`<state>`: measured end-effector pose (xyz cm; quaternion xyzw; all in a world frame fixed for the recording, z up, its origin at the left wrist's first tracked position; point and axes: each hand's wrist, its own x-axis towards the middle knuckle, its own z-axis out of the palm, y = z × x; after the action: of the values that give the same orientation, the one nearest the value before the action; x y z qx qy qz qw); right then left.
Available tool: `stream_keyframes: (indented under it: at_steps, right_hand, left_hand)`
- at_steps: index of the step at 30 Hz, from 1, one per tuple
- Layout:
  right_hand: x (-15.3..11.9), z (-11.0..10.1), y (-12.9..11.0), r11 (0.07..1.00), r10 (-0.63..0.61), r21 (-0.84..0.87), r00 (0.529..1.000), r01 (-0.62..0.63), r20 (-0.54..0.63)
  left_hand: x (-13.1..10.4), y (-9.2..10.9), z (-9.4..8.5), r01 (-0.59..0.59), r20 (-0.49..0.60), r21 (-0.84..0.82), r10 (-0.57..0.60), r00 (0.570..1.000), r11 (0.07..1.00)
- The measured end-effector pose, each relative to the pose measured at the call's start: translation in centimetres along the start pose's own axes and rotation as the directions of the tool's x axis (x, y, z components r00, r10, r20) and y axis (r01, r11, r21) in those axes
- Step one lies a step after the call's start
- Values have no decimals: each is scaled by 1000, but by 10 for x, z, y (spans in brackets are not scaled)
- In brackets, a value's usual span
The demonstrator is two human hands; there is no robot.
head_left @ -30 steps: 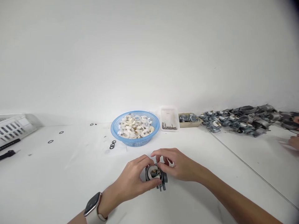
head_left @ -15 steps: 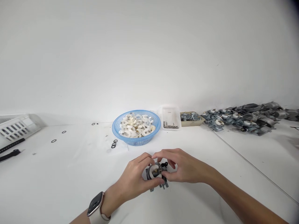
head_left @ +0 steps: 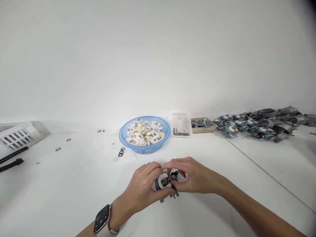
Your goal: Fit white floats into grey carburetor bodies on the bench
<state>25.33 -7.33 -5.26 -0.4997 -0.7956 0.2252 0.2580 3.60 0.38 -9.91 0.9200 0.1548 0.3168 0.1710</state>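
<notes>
A grey metal carburetor [head_left: 175, 192] is between my hands above the white table, with a white plastic float [head_left: 161, 183] and small brass parts showing on its upper side. My left hand [head_left: 143, 182] wraps its left side, thumb along the near edge and fingers over the far edge. My right hand [head_left: 196, 176] grips the right side, its thumb pressed beside the float and its index finger reaching over to my left fingertips. A black fitting [head_left: 175, 173] sticks out under the right hand. The right fingertips are partly hidden.
Behind my hands stands a blue basket [head_left: 123, 140] of white floats. Right of it are a white tray [head_left: 181, 120] with metal pins, a beige box [head_left: 203, 130] of metal parts and a carburetor pile [head_left: 266, 126]. Black rings [head_left: 120, 152] and a white crate [head_left: 17, 135] lie left.
Both hands keep nearly the same grip on the carburetor. The left wrist has turned slightly, and the whole view has shifted a little.
</notes>
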Motion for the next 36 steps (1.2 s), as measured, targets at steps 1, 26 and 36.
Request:
stream_keyframes:
  at_steps: [1, 26, 36]
  right_hand:
    - [0, 0, 0, 1000, -4, 1, 1000, 4, -1]
    - [-3, -1, 0, 1000, -14, -1, 1000, 14, 27]
    - [-4, -3, -4, 999, -18, -51, 999, 20, 28]
  left_hand:
    - [0, 0, 0, 3, -8, 4, -3, 1000, 1000]
    - [2, 0, 0, 5, 13, -60, -4, 1000, 998]
    - [1, -7, -3, 24, 43, -114, -19, 999, 993]
